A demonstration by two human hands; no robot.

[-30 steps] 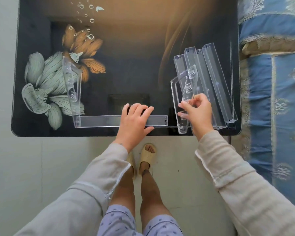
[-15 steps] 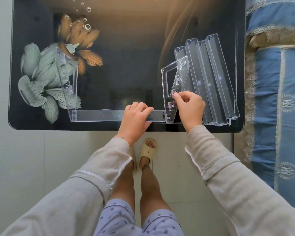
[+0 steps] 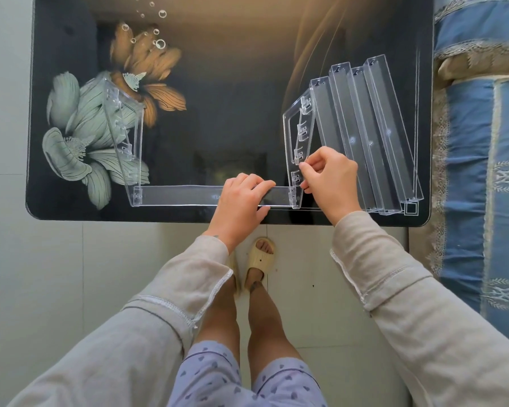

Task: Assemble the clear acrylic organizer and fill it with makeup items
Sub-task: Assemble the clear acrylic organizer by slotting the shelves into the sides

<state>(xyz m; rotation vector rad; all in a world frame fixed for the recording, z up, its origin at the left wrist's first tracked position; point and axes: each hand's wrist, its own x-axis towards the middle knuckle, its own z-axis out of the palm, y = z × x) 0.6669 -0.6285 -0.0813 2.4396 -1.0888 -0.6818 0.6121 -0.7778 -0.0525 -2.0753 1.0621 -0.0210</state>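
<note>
1. Head view looks down on a black glass table (image 3: 232,92) printed with pale green and orange flowers and bubbles. A long clear tray (image 3: 182,196) lies along its near edge, and everything below is placed from that tray.
2. At the tray's left end, a clear left side panel (image 3: 124,133) stands upright. It meets the tray at the corner and runs toward the table's far side.
3. At the tray's right end stands the right side panel (image 3: 299,136), which has a handle cut-out and a row of small clips. Its near corner touches the tray's end, but I cannot tell whether the clip there has seated.
4. The left hand (image 3: 241,201) grips the tray's right part, fingers curled over the far upper edge and thumb against the near side.
5. The right hand (image 3: 329,179), just right of the tray's end, pinches the right side panel's edge between thumb and forefinger. Its other fingers are curled in.
6. Further right of the tray, four spare trays (image 3: 373,136) lean on one another in a row.
7. A small moulded mark on the tray, beside the left knuckles, is too small to read. A white outlined square (image 3: 411,208) is printed on the table, right of the tray.
8. Nearer than the tray are beige sleeves (image 3: 379,274), lilac patterned shorts (image 3: 212,377) and a cream slipper (image 3: 261,257). Far right of it lies a blue patterned bedcover (image 3: 482,127).
</note>
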